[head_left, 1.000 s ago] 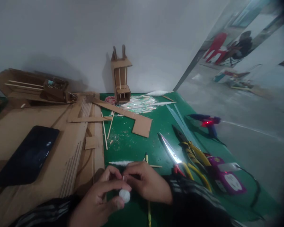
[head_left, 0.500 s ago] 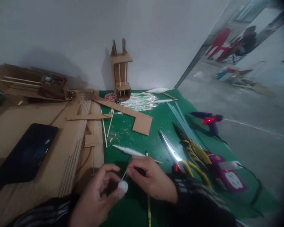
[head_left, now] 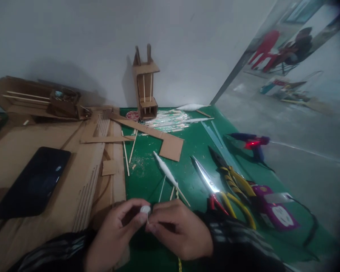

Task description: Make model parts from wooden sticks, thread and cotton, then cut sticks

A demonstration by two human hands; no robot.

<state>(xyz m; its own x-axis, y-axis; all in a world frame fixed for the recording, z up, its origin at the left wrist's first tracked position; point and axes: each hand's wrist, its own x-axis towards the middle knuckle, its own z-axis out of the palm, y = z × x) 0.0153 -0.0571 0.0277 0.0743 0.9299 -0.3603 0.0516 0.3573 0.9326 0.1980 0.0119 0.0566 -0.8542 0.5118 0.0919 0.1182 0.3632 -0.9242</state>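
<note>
Shifted: round white piece (head_left: 145, 209) | between left fingers (head_left: 137, 222) | beside right fingers (head_left: 159, 215)

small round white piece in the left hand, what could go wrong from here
The small round white piece might slip, as the left hand appears to pinch it by the fingertips. The thin pale strand from it to the right hand could tangle or snap if tugged. The silver-bladed scissors lie close to the black, grey-striped right sleeve, so a sideways swing of that arm might knock them.
</note>
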